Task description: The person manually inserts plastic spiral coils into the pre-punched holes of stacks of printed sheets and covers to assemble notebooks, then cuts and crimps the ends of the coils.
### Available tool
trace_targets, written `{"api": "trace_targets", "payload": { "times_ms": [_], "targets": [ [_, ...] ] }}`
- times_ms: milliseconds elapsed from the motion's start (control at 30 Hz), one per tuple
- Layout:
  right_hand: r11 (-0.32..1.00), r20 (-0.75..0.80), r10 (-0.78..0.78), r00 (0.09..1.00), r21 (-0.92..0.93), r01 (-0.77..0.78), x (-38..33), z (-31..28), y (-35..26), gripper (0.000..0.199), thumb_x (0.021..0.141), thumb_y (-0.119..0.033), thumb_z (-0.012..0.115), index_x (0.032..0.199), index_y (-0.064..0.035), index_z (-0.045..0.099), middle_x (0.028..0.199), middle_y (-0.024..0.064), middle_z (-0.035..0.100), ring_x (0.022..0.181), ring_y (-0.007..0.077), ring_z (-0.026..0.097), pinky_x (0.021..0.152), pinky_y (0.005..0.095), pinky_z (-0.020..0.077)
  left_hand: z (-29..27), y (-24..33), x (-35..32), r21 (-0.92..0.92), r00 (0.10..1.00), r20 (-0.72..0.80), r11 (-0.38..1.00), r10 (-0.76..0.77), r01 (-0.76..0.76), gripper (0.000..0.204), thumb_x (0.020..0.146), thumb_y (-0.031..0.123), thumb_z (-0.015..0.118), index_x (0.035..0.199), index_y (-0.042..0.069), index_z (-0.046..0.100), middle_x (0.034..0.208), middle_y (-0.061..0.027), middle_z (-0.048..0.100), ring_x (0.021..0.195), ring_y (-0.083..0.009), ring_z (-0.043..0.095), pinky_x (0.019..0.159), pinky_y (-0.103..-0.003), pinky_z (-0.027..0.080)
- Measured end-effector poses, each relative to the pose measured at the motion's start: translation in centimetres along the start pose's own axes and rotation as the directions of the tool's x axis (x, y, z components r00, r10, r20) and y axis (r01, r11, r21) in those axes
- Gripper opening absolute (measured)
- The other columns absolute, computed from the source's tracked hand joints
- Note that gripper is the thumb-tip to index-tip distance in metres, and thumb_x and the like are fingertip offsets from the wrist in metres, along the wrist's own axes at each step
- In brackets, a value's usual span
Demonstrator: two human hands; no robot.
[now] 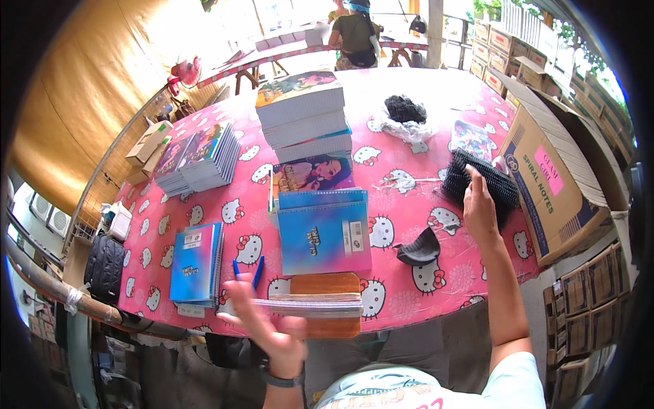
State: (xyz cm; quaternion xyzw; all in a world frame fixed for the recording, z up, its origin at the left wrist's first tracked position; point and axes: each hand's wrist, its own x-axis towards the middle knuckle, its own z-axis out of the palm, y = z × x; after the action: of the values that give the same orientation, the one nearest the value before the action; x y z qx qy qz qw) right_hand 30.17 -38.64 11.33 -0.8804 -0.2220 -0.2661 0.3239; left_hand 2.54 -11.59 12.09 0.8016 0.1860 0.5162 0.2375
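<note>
My left hand (278,341), smeared by motion, is raised with fingers spread beside the left end of a notebook (320,308). The notebook lies edge toward me on a brown wooden board (330,283) at the table's near edge. My right hand (481,208) reaches out to the right, its fingers over a bundle of black binding coils (504,187); part of the fingers is hidden among them. A curved black piece (419,248) lies nearer to me. Past the board are blue-pink spiral notebooks (323,235). A blue pen-like item (258,273) lies left of them.
Tall stacks of printed covers and pages (303,112) stand mid-table, with more stacks (197,160) at the left. Blue notebooks (193,266) lie near left. A large open carton (548,184) stands at the right edge. Black coils in plastic (407,112) lie behind. Another person (355,41) works beyond.
</note>
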Motion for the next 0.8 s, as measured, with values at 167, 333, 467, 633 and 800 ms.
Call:
{"api": "trace_targets", "payload": {
  "times_ms": [167,333,467,633,800],
  "targets": [
    [0.780,0.519,-0.292,0.803,0.615,-0.114,-3.3,-2.1,-8.8,0.033,0.087,0.002,0.049,0.120,0.0009,0.049,0.100,0.0168,0.055,0.093,0.0288,0.059,0.081,0.0348,0.0477,2.1,3.1,-2.1,0.106,0.858,0.502,0.977,0.108,-0.185,0.052,0.074,0.049,0.072,0.111,0.014,0.062,0.099,-0.0017,0.057,0.111,-0.0224,0.051,0.106,-0.063,-0.006],
    [0.677,0.578,-0.447,0.683,0.718,-0.164,-7.9,-2.3,-14.0,0.036,0.089,0.002,0.052,0.124,-0.0041,0.049,0.110,0.0171,0.057,0.097,0.0307,0.060,0.083,0.0360,0.0498,3.7,3.0,-2.2,0.132,0.862,0.485,0.963,0.144,-0.235,0.025,0.078,0.037,0.069,0.095,0.019,0.068,0.090,0.0003,0.057,0.102,-0.0194,0.054,0.105,-0.067,-0.002],
    [0.695,0.519,-0.385,0.764,0.707,-0.130,-8.4,-1.0,-13.9,0.028,0.084,0.001,0.061,0.111,-0.0061,0.060,0.099,0.0122,0.062,0.090,0.0286,0.063,0.077,0.0355,0.0527,3.6,3.1,-1.6,0.072,0.855,0.493,0.972,0.160,-0.223,0.024,0.079,0.034,0.069,0.095,0.017,0.067,0.097,-0.0009,0.061,0.104,-0.0195,0.055,0.109,-0.057,0.006],
    [0.688,0.369,-0.374,0.851,0.726,-0.012,-8.0,0.0,-14.2,0.025,0.077,0.003,0.066,0.100,-0.0062,0.063,0.092,0.0086,0.061,0.088,0.0257,0.062,0.074,0.0349,0.0520,2.4,1.9,-0.4,-0.157,0.840,0.497,0.975,0.217,-0.159,0.023,0.078,0.023,0.072,0.098,0.013,0.067,0.095,-0.0037,0.065,0.095,-0.0217,0.059,0.102,-0.042,0.030],
    [0.622,0.333,-0.465,0.820,0.782,0.035,-7.9,0.8,-14.5,0.022,0.076,0.003,0.068,0.095,-0.0072,0.063,0.091,0.0069,0.059,0.091,0.0237,0.058,0.076,0.0342,0.0502,2.1,1.8,-0.3,-0.191,0.853,0.457,0.964,0.253,-0.184,0.019,0.075,0.011,0.074,0.093,0.012,0.069,0.087,-0.0029,0.065,0.086,-0.0208,0.060,0.085,-0.037,0.037]
  ]
}}
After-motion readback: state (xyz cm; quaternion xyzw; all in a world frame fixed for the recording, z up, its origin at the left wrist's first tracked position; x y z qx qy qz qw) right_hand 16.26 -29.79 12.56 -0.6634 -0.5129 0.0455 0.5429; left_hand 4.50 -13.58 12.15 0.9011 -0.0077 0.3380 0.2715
